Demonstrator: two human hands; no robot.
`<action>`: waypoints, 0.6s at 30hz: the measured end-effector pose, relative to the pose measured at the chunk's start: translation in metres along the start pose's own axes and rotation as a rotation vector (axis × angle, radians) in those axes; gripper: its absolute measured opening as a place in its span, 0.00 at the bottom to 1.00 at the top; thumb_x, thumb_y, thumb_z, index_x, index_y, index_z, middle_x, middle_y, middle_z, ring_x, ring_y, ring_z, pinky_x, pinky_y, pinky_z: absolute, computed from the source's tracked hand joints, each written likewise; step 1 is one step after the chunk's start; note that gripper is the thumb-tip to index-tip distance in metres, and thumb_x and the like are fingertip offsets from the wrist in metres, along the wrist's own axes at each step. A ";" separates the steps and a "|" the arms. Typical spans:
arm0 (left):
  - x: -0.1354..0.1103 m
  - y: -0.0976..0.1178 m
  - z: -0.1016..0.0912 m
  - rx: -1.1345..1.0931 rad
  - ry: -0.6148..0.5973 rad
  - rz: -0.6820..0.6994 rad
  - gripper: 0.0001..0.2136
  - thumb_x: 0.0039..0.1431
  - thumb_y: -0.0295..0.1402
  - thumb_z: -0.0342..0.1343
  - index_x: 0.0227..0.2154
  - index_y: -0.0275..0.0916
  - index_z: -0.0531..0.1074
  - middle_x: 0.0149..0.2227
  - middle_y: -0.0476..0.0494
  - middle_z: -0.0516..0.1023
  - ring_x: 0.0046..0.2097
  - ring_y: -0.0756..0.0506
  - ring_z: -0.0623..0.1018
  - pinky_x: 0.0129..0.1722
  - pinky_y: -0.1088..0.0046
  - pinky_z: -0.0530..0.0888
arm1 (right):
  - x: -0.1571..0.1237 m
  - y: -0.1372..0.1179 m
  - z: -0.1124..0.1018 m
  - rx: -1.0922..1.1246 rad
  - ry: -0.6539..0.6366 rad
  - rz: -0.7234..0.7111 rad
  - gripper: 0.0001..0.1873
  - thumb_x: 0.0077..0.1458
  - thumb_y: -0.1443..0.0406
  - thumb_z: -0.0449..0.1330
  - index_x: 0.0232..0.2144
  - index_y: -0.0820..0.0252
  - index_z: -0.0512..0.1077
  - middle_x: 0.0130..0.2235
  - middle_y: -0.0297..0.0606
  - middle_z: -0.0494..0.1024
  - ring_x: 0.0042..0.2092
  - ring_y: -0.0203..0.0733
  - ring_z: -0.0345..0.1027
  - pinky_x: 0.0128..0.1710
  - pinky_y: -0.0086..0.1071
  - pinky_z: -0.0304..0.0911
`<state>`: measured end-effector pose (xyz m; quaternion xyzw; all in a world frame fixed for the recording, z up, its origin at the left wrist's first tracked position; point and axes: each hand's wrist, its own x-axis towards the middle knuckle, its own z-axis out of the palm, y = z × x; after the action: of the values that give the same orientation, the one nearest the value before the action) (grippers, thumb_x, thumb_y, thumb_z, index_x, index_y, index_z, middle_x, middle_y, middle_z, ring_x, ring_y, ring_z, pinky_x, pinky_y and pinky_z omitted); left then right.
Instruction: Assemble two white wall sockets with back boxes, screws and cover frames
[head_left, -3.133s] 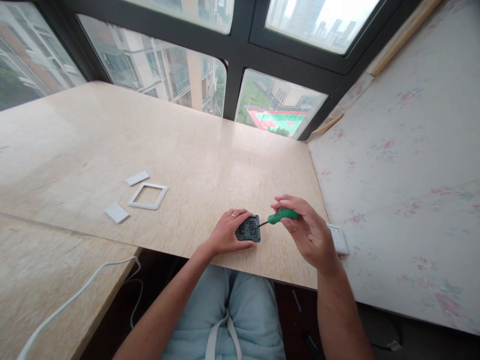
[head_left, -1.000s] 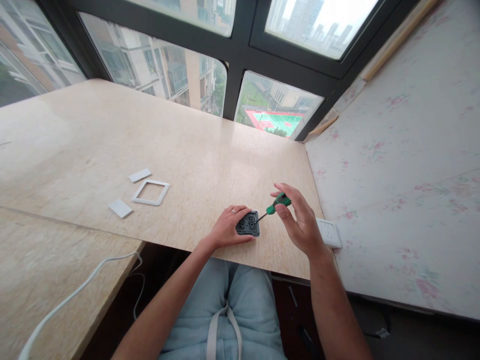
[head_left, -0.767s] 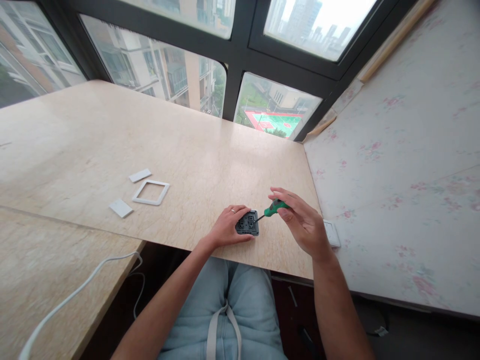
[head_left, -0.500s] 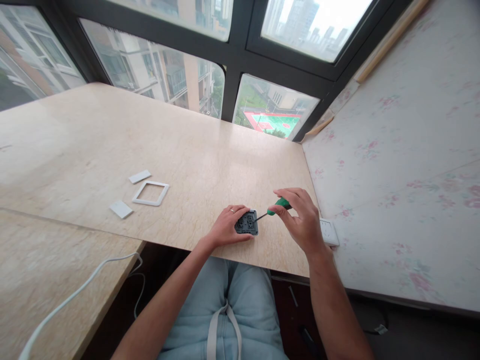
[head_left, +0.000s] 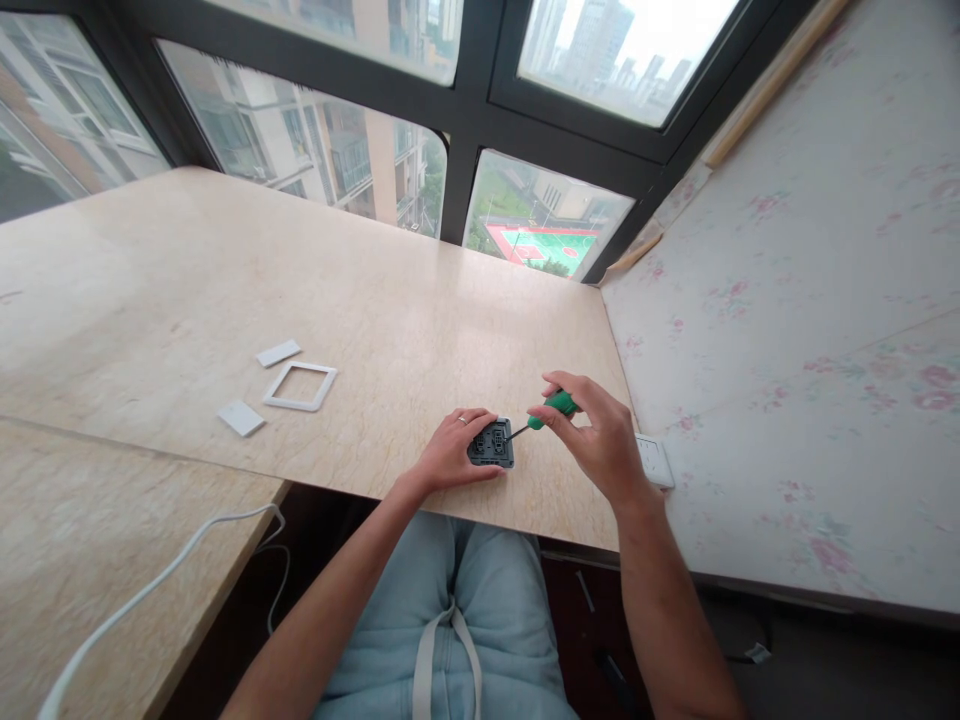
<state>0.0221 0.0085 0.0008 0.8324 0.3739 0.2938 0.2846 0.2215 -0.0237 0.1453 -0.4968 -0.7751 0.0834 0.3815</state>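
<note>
A dark grey wall switch body rests on the stone counter near its front edge. My left hand grips it from the left, thumb along the near side and fingers over the far side. In my right hand is a green-handled screwdriver, pinched between thumb and fingers. Its thin shaft slants down to the left, and the tip meets the right part of the switch body. Whether the tip sits in a screw is too small to tell.
On the counter to the left lie a white square frame and two white switch covers, one near and one far. A white socket is by the papered wall at right. A white cable runs across the lower left.
The screwdriver handle and my right hand have shifted slightly left and tilted a little. My left hand keeps its hold on the switch body.
</note>
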 end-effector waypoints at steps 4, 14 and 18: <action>0.000 0.000 0.000 -0.009 0.001 -0.002 0.36 0.47 0.50 0.66 0.58 0.44 0.64 0.58 0.39 0.69 0.58 0.36 0.67 0.60 0.55 0.64 | 0.001 -0.001 0.003 0.020 -0.031 0.080 0.19 0.62 0.54 0.57 0.52 0.55 0.69 0.44 0.42 0.78 0.41 0.44 0.75 0.44 0.41 0.72; 0.000 -0.002 0.002 -0.008 0.013 0.015 0.36 0.47 0.49 0.66 0.58 0.43 0.64 0.58 0.39 0.69 0.58 0.36 0.68 0.59 0.55 0.65 | -0.003 -0.003 -0.004 0.338 -0.162 0.134 0.18 0.63 0.59 0.57 0.55 0.51 0.68 0.52 0.41 0.77 0.49 0.45 0.74 0.48 0.41 0.73; 0.001 -0.001 0.001 -0.004 0.006 0.014 0.36 0.47 0.48 0.66 0.58 0.43 0.64 0.58 0.39 0.69 0.58 0.36 0.68 0.59 0.56 0.64 | 0.003 -0.005 0.002 0.031 -0.002 0.085 0.13 0.57 0.56 0.64 0.41 0.55 0.73 0.35 0.37 0.80 0.35 0.41 0.74 0.39 0.37 0.72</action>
<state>0.0227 0.0096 -0.0007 0.8336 0.3683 0.2989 0.2830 0.2164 -0.0230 0.1481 -0.5233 -0.7522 0.1122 0.3844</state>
